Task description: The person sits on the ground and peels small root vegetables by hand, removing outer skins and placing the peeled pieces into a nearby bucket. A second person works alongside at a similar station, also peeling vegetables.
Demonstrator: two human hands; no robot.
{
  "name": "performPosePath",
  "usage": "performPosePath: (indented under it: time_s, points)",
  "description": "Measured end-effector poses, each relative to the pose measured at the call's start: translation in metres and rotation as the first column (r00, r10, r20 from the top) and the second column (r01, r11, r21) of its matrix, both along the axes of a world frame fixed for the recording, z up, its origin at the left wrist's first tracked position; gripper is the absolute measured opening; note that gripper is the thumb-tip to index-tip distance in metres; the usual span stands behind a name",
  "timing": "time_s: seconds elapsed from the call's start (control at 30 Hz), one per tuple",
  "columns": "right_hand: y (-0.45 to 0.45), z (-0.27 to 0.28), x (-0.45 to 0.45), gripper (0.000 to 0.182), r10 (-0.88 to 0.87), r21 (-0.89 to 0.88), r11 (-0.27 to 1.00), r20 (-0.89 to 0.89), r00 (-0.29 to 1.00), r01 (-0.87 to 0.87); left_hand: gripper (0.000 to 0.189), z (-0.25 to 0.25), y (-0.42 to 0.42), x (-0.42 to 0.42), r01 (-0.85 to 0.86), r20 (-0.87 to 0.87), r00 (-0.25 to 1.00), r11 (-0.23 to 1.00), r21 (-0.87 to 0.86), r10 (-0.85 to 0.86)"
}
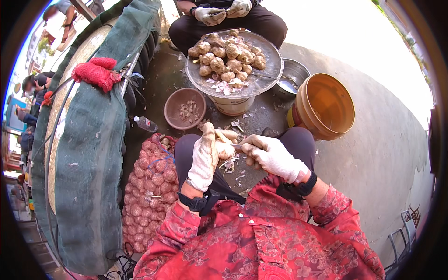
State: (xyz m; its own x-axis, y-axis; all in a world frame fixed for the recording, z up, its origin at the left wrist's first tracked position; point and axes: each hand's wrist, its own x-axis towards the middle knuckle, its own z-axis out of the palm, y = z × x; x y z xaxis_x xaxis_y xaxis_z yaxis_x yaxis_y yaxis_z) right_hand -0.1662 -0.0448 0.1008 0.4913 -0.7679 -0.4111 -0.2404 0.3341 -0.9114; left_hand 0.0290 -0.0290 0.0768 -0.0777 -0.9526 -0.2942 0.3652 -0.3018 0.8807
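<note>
My left hand point(204, 159), in a soiled white knit glove, grips a garlic bulb point(225, 149) with its stem end up. In my gloved right hand point(273, 154) is a small knife, its blade point(237, 146) touching the bulb's side; the handle is hidden by the fingers. Both hands are over my lap, between my knees. Beyond them, a round metal tray point(201, 84) on a white bucket point(232, 105) bears a heap of garlic bulbs point(232, 51) and papery skins point(225, 87). Another knife point(263, 74) lies at the tray's right side.
A brown plastic bowl point(169, 115) holds peeled cloves. A plastic bottle point(146, 124) and a red mesh sack of garlic point(150, 196) are at left. An orange bucket point(344, 115) and metal basin point(301, 68) stand right. Opposite, a seated person's gloved hands point(224, 13) hold something small.
</note>
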Motion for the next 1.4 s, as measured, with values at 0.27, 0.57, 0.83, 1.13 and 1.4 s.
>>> performPosePath:
  time_s: [0.27,0.57,0.83,1.13,1.4]
  points:
    - [0.015,0.003,-0.008,0.022,-0.010,0.015,1.000,0.040,0.999,0.009,0.077,0.010,0.010,-0.015,0.044,0.074,0.996,0.998,0.032,-0.047]
    - [0.037,-0.001,-0.008,0.026,-0.053,-0.383,0.924,-0.093,0.994,0.013,0.072,0.003,0.021,-0.026,0.142,0.239,0.962,0.989,-0.041,-0.129]
    - [0.043,-0.001,-0.011,0.030,-0.033,-0.055,0.998,0.003,0.999,0.033,0.066,0.005,0.031,-0.035,0.143,0.145,0.979,0.990,0.015,-0.144]
    - [0.053,0.003,-0.013,0.033,-0.064,-0.156,0.986,-0.033,0.997,0.058,0.065,-0.004,0.040,-0.045,0.048,0.039,0.998,0.991,0.126,-0.053]
    - [0.074,-0.015,-0.018,0.029,0.046,-0.653,0.730,-0.242,0.969,-0.198,0.071,-0.037,0.027,-0.045,-0.002,-0.228,0.973,0.984,0.180,0.044]
